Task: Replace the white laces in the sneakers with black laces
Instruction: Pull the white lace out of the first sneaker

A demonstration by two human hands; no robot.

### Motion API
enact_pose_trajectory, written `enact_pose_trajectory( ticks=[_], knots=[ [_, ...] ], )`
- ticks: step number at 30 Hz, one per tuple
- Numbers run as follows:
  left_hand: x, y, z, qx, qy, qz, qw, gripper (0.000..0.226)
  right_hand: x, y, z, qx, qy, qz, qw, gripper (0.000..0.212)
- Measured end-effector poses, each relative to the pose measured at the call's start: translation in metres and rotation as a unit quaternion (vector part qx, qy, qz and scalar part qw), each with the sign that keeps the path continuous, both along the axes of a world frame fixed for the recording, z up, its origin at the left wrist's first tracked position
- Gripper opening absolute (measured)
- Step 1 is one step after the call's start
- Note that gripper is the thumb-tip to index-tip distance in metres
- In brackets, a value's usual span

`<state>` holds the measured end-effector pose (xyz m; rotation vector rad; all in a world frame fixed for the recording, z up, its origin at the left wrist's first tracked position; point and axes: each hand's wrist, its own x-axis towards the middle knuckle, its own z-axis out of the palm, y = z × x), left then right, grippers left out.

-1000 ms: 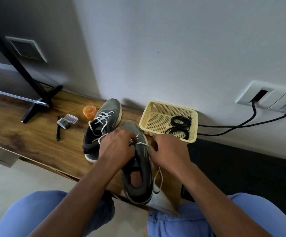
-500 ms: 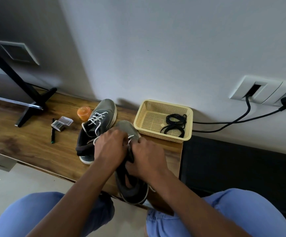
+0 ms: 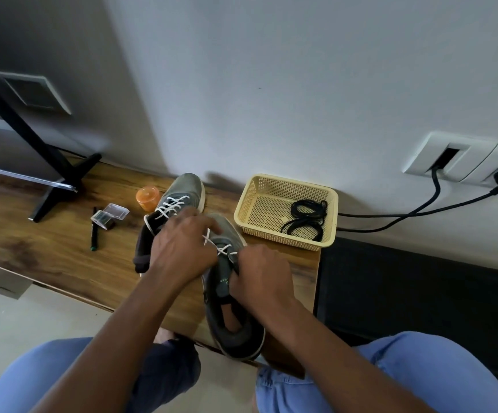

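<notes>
Two grey sneakers sit mid-frame on the bench. On the nearer sneaker, the left hand pinches its white lace while the right hand grips the tongue. The second sneaker stands behind, fully laced. Two black lace coils lie in one basket, right of centre.

Near grey sneaker with white sole: lies on the wooden shelf edge, toe toward the wall, heel overhanging toward the person. Opening faces up; dark tongue exposed. Its white lace crosses only the lower eyelets near the toe; upper eyelets are unlaced.

Second grey sneaker: just behind and left of the first, toe toward the wall, white lace fully threaded in crossings.

Black laces: coiled in loose loops, lying in the right half of a pale yellow perforated plastic basket, right of the sneakers.
</notes>
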<state>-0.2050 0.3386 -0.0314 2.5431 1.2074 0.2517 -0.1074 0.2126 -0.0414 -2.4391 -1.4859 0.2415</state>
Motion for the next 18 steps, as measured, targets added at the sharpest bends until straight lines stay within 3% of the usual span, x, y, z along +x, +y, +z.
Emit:
enact_pose_trajectory(
  ticks=[4, 9, 14, 16, 18],
  knots=[
    [0.005, -0.01, -0.006, 0.031, 0.056, -0.029, 0.998, 0.014, 0.001, 0.0, -0.002, 0.013, 0.0, 0.007, 1.0, 0.013],
    [0.002, -0.007, -0.008, 0.041, 0.021, 0.018, 0.999, 0.009, -0.001, 0.0, -0.004, 0.009, -0.006, 0.002, 1.0, 0.011],
    [-0.007, 0.007, 0.005, 0.098, 0.03, 0.166, 0.981, 0.006, 0.001, 0.0, -0.004, 0.0, -0.008, -0.003, 1.0, 0.016],
    [-0.008, 0.008, 0.005, 0.094, 0.007, 0.136, 0.986, 0.013, 0.0, 0.001, -0.005, 0.002, -0.007, -0.005, 1.0, 0.014],
    [-0.004, 0.004, 0.003, 0.062, -0.012, 0.038, 0.997, 0.018, 0.0, 0.002, -0.008, 0.009, -0.003, -0.01, 1.0, 0.013]
  ],
)
